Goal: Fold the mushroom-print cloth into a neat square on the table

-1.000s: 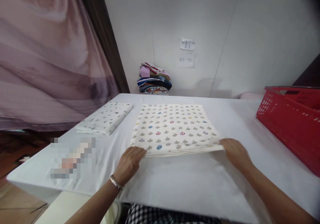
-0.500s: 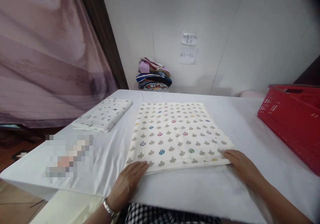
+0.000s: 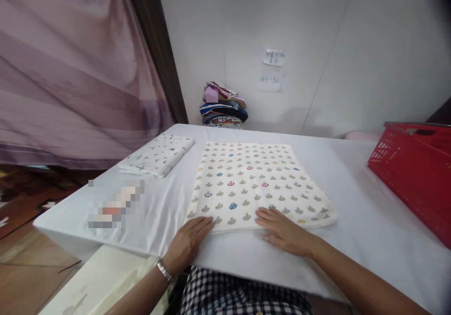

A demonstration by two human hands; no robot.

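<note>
The printed cloth [image 3: 248, 183] is lying flat, partly under and ahead of our left hand [image 3: 190, 239] and right hand [image 3: 283, 233]. We seem to be smoothing its near edge, the next move calling for light, level pressure. The left is resting palm-down at the near left corner, the right nearer that edge's middle, fingers loosely spread, neither seeming to grip.

Red bskt [image 3: 416, 179] R, folded fabric pile [image 3: 224, 108] nr wall [image 3: 243, 19], "45-50" note [image 3: 270, 81] on wall, pinkish curtain [image 3: 70, 80] L

Pale wall [image 3: 246, 24] behind white-covered table [image 3: 345, 174], brownish floor [image 3: 21, 277] lower left.
</note>
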